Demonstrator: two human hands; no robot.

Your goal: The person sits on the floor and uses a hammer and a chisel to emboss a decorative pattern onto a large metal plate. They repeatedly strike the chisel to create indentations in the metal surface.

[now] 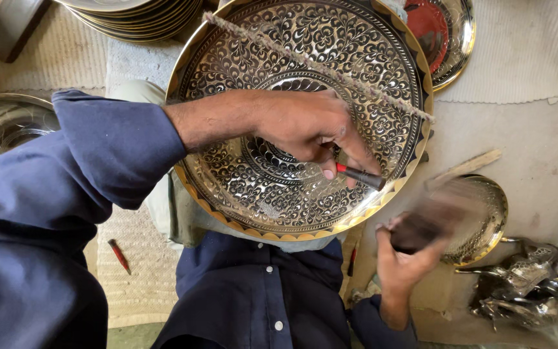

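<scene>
Pale woven floor mats (524,52) beneath; large round engraved brass tray (240,187) propped centre on lap; left hand (308,129) pinching red-banded dark steel chisel (361,176) against near-right rim; right hand (408,258) clasping blurred dark wooden mallet (431,223); advisable: steady chisel, light even strikes.

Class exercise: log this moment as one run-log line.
left hand: holds chisel on engraved brass tray | right hand: grips blurred mallet | cord across tray
</scene>
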